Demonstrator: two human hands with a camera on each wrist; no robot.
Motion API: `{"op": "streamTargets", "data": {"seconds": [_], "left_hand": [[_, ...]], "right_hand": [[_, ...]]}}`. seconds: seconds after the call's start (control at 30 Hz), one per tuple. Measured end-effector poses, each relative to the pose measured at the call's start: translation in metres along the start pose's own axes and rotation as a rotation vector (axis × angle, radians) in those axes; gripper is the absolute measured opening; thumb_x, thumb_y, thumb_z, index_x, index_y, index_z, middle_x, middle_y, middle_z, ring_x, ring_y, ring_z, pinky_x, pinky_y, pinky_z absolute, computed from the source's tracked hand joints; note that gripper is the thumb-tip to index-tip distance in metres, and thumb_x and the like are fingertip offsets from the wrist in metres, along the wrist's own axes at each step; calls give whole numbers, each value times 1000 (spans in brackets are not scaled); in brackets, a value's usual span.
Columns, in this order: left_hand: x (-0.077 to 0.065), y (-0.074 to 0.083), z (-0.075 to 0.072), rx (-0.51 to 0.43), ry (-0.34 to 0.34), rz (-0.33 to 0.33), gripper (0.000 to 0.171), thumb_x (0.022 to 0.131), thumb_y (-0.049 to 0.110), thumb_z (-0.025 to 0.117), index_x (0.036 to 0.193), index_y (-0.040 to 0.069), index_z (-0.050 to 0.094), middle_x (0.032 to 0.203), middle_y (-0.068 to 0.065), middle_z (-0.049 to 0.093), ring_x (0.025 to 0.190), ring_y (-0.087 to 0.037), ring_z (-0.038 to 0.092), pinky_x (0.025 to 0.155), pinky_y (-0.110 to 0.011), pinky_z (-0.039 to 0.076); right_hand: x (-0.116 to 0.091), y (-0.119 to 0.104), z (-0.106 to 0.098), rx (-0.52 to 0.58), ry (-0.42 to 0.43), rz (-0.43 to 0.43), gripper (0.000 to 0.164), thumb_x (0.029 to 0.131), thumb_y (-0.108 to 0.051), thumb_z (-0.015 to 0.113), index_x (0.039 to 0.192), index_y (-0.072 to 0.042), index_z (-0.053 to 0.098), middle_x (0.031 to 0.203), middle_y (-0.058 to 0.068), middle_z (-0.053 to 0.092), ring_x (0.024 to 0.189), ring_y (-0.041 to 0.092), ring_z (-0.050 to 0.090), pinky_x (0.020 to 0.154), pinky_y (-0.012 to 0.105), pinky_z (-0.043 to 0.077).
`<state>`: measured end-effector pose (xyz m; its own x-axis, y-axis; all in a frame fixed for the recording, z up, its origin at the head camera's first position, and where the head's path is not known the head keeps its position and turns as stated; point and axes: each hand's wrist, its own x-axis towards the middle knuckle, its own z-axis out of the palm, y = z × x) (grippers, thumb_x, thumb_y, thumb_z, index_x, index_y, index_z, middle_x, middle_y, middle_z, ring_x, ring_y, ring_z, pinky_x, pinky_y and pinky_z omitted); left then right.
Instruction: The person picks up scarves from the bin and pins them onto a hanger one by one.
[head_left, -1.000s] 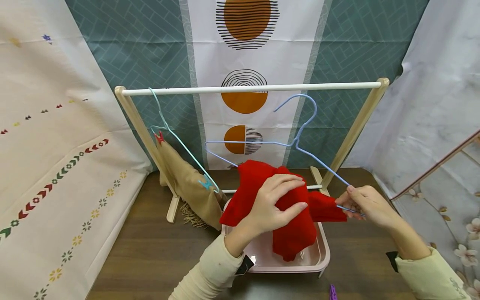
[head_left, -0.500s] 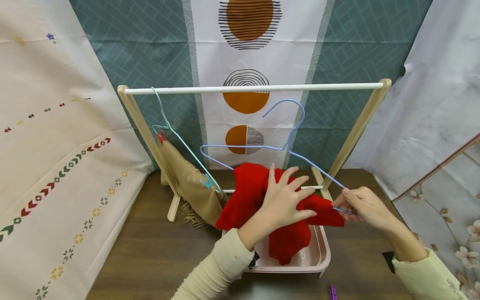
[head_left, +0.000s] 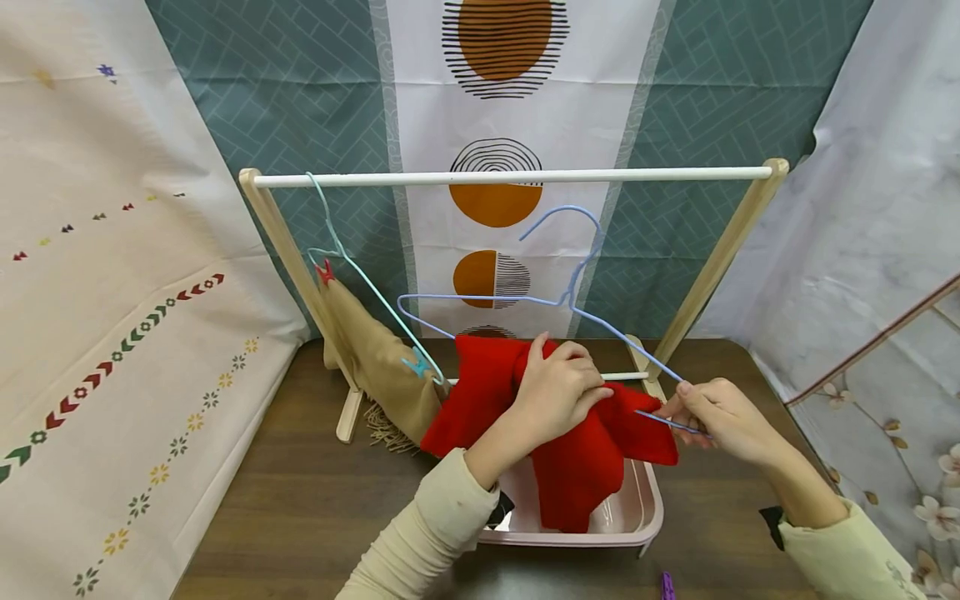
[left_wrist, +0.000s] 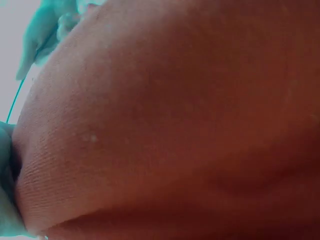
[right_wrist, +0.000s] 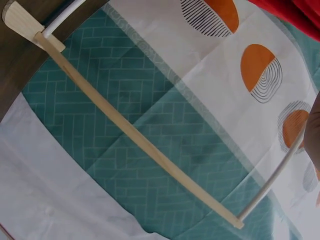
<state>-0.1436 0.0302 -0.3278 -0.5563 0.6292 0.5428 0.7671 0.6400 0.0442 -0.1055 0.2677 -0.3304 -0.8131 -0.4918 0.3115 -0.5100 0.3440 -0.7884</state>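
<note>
A red knit garment [head_left: 480, 392] hangs in folds over the pink basin, draped on the lower part of a blue wire hanger [head_left: 495, 297]. My left hand [head_left: 557, 390] grips the top of the garment near its middle, fingers bent into the cloth. The left wrist view is mostly filled by the red knit [left_wrist: 175, 110], with left-hand fingers [left_wrist: 6, 185] against its edge. My right hand [head_left: 723, 417] pinches the hanger's right end, beside a sleeve-like flap of the garment. The hanger's hook points up, below the rail and apart from it.
A wooden rack with a white rail [head_left: 420, 178] spans the back. At its left, a teal hanger [head_left: 378, 302] bears a fringed beige cloth [head_left: 371, 346], clipped with red [head_left: 325, 271] and blue [head_left: 415, 362] clothespins. Below stand the basin [head_left: 570, 540] and a purple clothespin [head_left: 667, 586].
My left hand has come down onto the garment, fingers first spread, then closing on the cloth. The hanger has shifted left and slightly down, with my right hand still pinching its end.
</note>
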Motion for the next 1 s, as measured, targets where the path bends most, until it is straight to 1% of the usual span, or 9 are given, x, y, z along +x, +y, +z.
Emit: {"op": "streamTargets", "data": {"seconds": [0.13, 0.27, 0.33, 0.43, 0.53, 0.7, 0.77, 0.87, 1.0], "left_hand": [[8, -7, -4, -67, 140, -98, 15, 85, 28, 64, 79, 18, 72, 79, 8, 67, 90, -12, 56, 92, -46, 36], [18, -13, -4, -157, 350, -205, 13, 82, 22, 67, 77, 12, 72, 75, 2, 68, 83, -16, 59, 87, -40, 41], [25, -16, -4, -170, 454, -259, 14, 83, 22, 67, 77, 9, 71, 75, 0, 67, 82, -17, 60, 84, -36, 42], [32, -17, -5, -200, 531, -310, 16, 83, 21, 67, 78, 7, 70, 76, -1, 67, 83, -19, 60, 80, -33, 42], [34, -16, -6, -228, 459, -319, 14, 83, 21, 67, 82, 8, 72, 79, -1, 67, 85, -19, 59, 80, -32, 43], [32, -15, -12, -265, 197, -314, 19, 84, 20, 65, 101, 12, 70, 96, 2, 68, 91, -19, 58, 79, -29, 45], [28, -16, -14, -286, 122, -288, 23, 86, 19, 63, 106, 11, 68, 102, 1, 67, 95, -20, 58, 80, -28, 45], [19, -19, -17, -310, 104, -202, 24, 86, 18, 61, 107, 8, 67, 106, -2, 65, 99, -22, 57, 86, -29, 43], [5, -23, -18, -298, 201, -58, 21, 83, 14, 64, 102, 6, 68, 102, -6, 66, 98, -21, 56, 91, -29, 41]], "right_hand": [[1, -2, 0, 15, -19, 0, 42, 95, 5, 30, 79, 0, 68, 52, 1, 51, 36, 12, 41, 29, 22, 30], [3, -4, 4, 8, -38, -1, 43, 95, 5, 30, 78, -4, 69, 51, 1, 51, 36, 11, 41, 29, 21, 31], [3, -4, 7, 22, -51, -17, 44, 95, 6, 29, 79, -5, 69, 51, 2, 51, 36, 11, 41, 29, 21, 31], [2, -4, 10, 35, -47, -35, 46, 95, 6, 28, 80, -5, 70, 51, 2, 52, 35, 12, 41, 28, 21, 30], [0, -4, 11, 26, -14, -34, 45, 95, 6, 29, 79, -6, 70, 51, 0, 52, 35, 11, 42, 28, 20, 30], [-1, -5, 10, 23, 11, -24, 45, 94, 7, 30, 79, -7, 69, 51, 0, 52, 35, 10, 41, 28, 21, 30], [-3, -5, 8, 28, 15, -11, 45, 94, 7, 30, 79, -8, 69, 51, 0, 53, 35, 10, 41, 28, 21, 30], [-5, -5, 5, 37, 21, 18, 46, 95, 5, 29, 79, -10, 70, 52, 1, 53, 35, 11, 42, 28, 22, 30], [-7, -4, 0, 35, 31, 45, 47, 96, 4, 30, 81, -14, 71, 52, 1, 54, 36, 12, 42, 29, 23, 31]]}}
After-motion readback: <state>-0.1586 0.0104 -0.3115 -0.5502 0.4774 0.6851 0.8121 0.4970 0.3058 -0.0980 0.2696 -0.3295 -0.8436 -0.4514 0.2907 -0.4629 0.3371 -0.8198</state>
